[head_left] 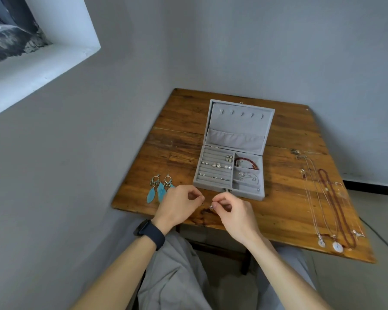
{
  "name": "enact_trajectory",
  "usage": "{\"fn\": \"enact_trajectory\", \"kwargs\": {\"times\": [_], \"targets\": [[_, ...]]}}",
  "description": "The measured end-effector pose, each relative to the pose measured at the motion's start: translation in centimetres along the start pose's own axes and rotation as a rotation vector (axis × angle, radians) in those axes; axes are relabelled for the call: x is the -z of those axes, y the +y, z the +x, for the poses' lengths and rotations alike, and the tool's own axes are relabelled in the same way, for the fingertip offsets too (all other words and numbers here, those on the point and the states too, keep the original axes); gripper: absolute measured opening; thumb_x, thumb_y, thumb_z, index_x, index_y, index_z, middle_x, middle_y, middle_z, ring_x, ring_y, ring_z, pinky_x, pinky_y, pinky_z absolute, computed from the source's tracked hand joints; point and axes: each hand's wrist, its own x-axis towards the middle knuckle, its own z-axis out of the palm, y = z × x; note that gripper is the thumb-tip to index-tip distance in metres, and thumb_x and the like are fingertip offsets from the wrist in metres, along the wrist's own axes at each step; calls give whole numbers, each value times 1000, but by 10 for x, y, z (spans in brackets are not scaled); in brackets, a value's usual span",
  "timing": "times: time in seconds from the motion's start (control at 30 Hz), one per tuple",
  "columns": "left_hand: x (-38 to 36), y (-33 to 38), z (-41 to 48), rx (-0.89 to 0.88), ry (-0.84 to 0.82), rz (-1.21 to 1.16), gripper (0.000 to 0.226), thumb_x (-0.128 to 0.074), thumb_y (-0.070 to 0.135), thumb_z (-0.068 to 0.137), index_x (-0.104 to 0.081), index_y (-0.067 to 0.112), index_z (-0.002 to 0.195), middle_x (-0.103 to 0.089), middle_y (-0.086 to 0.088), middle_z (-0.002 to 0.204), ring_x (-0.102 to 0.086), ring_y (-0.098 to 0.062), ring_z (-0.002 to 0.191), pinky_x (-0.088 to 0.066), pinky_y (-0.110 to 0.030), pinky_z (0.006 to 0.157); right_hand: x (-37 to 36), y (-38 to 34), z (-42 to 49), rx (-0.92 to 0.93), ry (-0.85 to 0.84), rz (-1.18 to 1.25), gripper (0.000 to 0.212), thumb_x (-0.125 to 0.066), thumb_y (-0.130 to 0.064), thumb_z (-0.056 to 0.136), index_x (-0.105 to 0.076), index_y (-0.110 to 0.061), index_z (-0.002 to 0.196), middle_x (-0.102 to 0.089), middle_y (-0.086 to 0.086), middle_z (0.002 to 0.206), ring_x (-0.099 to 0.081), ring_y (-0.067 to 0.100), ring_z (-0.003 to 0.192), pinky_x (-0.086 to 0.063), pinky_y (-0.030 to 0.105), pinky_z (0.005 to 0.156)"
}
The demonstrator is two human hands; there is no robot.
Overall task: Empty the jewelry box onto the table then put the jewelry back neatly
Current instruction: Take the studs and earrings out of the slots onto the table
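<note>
The wooden table [184, 121] bears an open jewelry box [238, 124], two feather earrings [160, 186] and perhaps four necklaces [332, 203].

Soft, cool daylight enters from the window recess [31, 63] at your upper left; overall exposure is moderate, the grey walls [300, 52] dull and flat. Shadows are faint and diffuse, darkest beneath the table [184, 121]. A mild sheen marks its far right boards. Wide-angle distortion bows walls and table edges. The tiny silver piece [211, 206] pinched in your right hand [233, 213] resolves poorly.
</note>
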Motion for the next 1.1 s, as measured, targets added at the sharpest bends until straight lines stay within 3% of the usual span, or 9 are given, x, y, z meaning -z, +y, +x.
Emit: {"fn": "enact_trajectory", "kwargs": {"times": [0.27, 0.57, 0.87, 1.1], "targets": [[-7, 3, 14, 75, -24, 89, 17, -65, 44, 91, -74, 32, 99, -72, 13, 93, -65, -4, 88, -58, -32, 80, -7, 2, 11, -10, 9, -85, 10, -65, -29, 93, -67, -33, 103, -69, -17, 95, -64, 1, 89, -51, 14, 73], [-14, 4, 19, 86, 11, 139, 22, -63, 50, 91, -73, 34, 102, -72, 14, 95, -66, -7, 89, -59, -34, 75, -12, 5, 15, 15, 91, -185, 16, -65, -33, 93, -71, -29, 107, -69, -13, 101, -60, 0, 86, -40, 4, 65], [-14, 6, 19, 100, 45, 144, 24, -61, 55, 91, -70, 35, 101, -70, 14, 92, -64, -7, 84, -51, -25, 63, -13, 12, 8, 76, 200, -151, 25, -68, -22, 92, -72, -21, 116, -71, -5, 110, -66, 8, 99, -49, 14, 82], [-11, 0, 12, 15, 61, 118, 17, -60, 43, 94, -71, 34, 104, -69, 13, 98, -64, -6, 92, -56, -30, 76, -9, 14, -2, 36, 217, -164, 19, -70, -24, 90, -72, -22, 109, -66, -10, 98, -55, -2, 78, -34, -1, 67]]}}
